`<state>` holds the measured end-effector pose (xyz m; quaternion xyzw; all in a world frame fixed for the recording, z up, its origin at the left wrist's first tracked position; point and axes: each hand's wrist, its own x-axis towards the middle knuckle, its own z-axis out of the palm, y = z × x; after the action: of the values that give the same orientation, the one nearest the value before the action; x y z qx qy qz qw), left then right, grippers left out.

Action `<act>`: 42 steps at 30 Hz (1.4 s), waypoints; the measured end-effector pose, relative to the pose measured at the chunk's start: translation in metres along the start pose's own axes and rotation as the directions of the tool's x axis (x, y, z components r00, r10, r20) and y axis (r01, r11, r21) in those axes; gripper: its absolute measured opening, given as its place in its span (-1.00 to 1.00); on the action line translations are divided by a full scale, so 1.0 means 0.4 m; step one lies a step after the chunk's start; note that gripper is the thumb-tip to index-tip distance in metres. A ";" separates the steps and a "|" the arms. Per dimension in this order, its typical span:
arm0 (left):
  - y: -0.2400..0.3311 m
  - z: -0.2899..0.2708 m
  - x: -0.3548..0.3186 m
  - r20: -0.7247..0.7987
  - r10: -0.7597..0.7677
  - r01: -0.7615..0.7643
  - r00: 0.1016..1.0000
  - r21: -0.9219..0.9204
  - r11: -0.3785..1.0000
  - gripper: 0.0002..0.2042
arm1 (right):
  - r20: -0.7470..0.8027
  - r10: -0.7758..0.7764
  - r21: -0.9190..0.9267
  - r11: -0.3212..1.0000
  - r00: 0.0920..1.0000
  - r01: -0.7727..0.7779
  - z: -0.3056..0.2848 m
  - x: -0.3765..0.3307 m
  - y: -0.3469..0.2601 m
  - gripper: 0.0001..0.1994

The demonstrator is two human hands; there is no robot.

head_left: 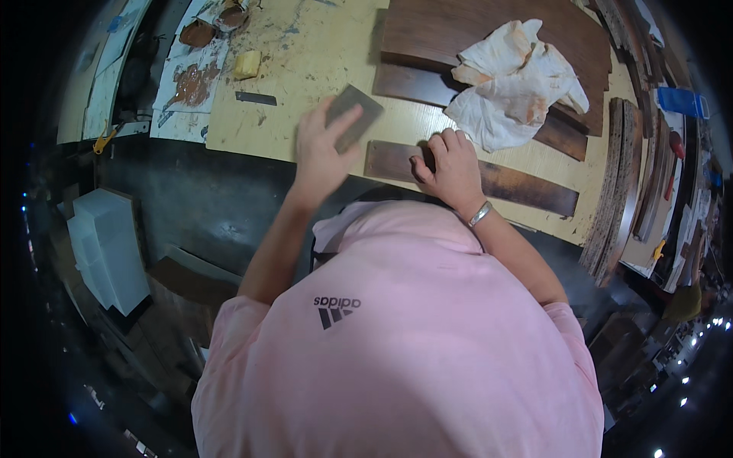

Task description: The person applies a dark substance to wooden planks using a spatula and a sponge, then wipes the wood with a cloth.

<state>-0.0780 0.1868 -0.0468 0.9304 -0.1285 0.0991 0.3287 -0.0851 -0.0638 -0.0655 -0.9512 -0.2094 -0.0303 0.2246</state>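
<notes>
- Head view, left hand: the forearm rises from the lower edge, slanting slightly rightward to the wrist; the hand is closed on a dark flat block, one digit laid across its face and the others around its left side.
- The block is tilted in the picture and a little blurred; it sits over the pale table, just beyond the left end of the narrow dark board. Whether it touches the tabletop, I cannot tell.
- Right hand: the forearm comes in from the lower right and slants up to the left, a metal band around the wrist. The back of the hand is up, the fingers bent, the thumb set apart toward the left.
- It lies over the left half of the narrow dark board near the table's front edge. The palm side is hidden, so I cannot tell if it grips the board or just rests there.
- A stained white cloth lies beyond the right hand, partly over a large brown panel.
</notes>
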 end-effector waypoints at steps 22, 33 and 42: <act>0.025 0.023 -0.023 0.294 0.246 -0.237 0.924 -0.066 0.969 -0.30 | -0.148 0.088 0.212 0.976 0.985 -0.055 -0.032 -0.038 -0.028 -0.81; 0.197 -0.090 0.079 0.223 0.280 -0.150 0.934 -0.465 0.872 -0.39 | 0.503 0.433 0.695 -0.717 0.748 -0.053 -0.132 -0.177 -0.010 -0.47; 0.222 -0.099 0.059 0.297 0.225 0.004 0.928 -0.611 0.792 -0.13 | 0.157 0.587 0.859 -0.478 0.794 0.184 -0.330 0.001 -0.075 -0.40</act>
<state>-0.0867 0.1412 0.0417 0.7704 -0.2654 -0.0965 0.5715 -0.0924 -0.0972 0.0654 -0.2855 0.1423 -0.0107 0.9477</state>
